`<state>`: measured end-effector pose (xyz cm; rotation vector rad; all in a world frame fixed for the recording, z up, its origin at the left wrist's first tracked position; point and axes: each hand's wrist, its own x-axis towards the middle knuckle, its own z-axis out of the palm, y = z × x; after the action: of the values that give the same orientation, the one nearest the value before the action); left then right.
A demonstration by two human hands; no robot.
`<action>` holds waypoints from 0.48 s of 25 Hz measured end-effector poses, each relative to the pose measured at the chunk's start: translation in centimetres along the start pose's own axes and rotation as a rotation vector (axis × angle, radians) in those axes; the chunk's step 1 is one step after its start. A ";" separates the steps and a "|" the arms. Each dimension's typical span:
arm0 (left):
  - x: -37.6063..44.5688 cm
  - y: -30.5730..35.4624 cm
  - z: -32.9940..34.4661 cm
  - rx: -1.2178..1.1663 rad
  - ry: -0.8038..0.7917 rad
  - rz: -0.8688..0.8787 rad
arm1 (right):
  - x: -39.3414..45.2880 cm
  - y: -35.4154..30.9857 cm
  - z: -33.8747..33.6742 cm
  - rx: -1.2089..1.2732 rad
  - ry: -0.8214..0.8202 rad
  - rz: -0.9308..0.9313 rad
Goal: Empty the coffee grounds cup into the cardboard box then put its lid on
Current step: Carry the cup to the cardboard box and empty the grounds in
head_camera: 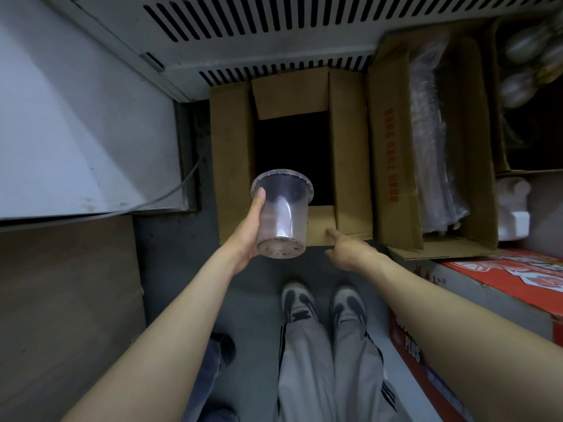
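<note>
- On the grey floor [170, 239] we see the cardboard box [231, 153], flaps open, inside dark
- Our left hand [246, 236] grips the clear cup [281, 213], tipped toward the box, specks inside
- Our right hand [345, 249], fingers spread and empty, touches a flap

Cramped storage corner behind a shop or café counter.

A louvred metal appliance panel [243, 28] backs open cardboard boxes [350, 153] on a grey concrete floor [170, 254]; one box holds plastic-wrapped sleeves [432, 141], and a red printed carton [487, 287] sits alongside.
</note>
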<state>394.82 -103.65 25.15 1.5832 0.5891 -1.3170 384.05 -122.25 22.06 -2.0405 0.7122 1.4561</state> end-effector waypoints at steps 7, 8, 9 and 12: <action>-2.2 0.4 1.0 0.002 0.003 0.006 | -2.1 0.6 -0.9 0.017 0.055 -0.055; -2.8 0.6 1.2 0.007 0.004 0.014 | -2.8 0.7 -1.1 0.032 0.083 -0.070; -3.4 0.7 1.3 0.015 0.006 0.027 | -3.4 0.7 -1.3 0.059 0.111 -0.081; -5.6 1.2 1.7 0.034 0.036 0.076 | -5.7 0.7 -2.3 0.166 0.203 -0.088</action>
<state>393.32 -104.54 30.92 1.6437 0.5256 -1.2500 383.52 -123.65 28.00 -2.0799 0.7865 1.1131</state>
